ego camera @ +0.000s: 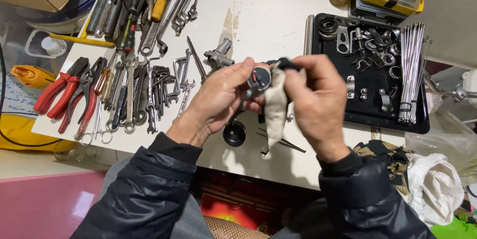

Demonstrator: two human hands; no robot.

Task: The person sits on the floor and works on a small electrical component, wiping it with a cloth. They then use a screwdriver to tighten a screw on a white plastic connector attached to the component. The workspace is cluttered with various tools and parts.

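My left hand (218,97) clamps one round metal part (258,81) – face toward me, right hand (315,102) pinches one rag (275,105) – hanging lengthwise downward, two red pliers (67,92) leftward.

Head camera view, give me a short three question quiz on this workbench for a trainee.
1. True or false: the left hand holds a small round dark metal part.
2. What does the right hand press against that part? A) a pale cloth rag B) a red-handled plier C) a plastic bottle
3. Where does the bundle of thin silver metal rods lie?

Key:
1. True.
2. A, the pale cloth rag.
3. On the right side of the flat black tray, beside small metal fittings.
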